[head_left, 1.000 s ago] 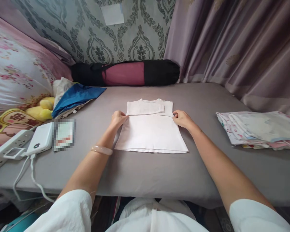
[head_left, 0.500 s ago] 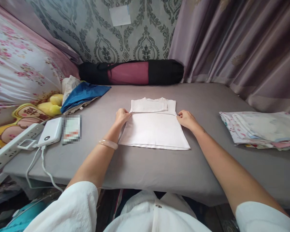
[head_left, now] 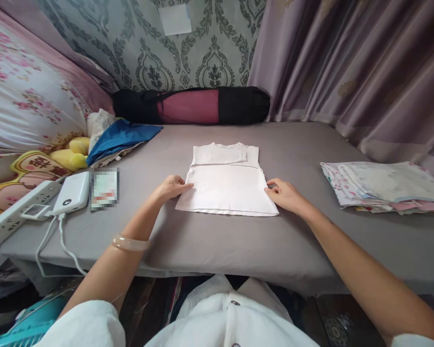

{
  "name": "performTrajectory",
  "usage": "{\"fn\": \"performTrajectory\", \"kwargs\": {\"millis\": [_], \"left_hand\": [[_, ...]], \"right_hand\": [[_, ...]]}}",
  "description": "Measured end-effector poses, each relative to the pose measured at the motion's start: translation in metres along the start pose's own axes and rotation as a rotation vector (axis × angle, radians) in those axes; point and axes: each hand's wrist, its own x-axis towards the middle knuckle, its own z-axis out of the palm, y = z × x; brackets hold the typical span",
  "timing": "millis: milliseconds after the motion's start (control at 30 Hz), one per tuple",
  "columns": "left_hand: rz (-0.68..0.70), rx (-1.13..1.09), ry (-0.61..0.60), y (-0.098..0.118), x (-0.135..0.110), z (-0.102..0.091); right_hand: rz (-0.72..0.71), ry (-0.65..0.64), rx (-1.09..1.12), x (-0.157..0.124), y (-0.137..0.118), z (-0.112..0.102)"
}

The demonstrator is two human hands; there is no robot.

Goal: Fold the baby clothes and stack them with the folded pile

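Grey sheet (head_left: 217,246) | forearms (head_left: 139,221) angled inward | left hand (head_left: 169,188), right hand (head_left: 285,195) at white shirt (head_left: 226,188) edges | each grip nearly closed, hold unclear

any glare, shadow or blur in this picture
Head view: the white shirt is bright but its edges show; head view: a soft shadow lies by the left forearm; head view: the item beside the power bank is pixelated.
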Motion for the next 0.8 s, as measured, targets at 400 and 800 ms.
{"fn": "performTrajectory", "kwargs": {"millis": [400,800], "left_hand": [[0.061,-0.340,-0.069,-0.017,-0.057,-0.006],[-0.035,-0.901,-0.087,-0.008,-0.043,-0.013]], "right_hand": [[-0.025,-0.108,0.246,-0.053,0.003,0.000],[0.165,-0.104,1.047,-0.047,-0.006,-0.023]]}}
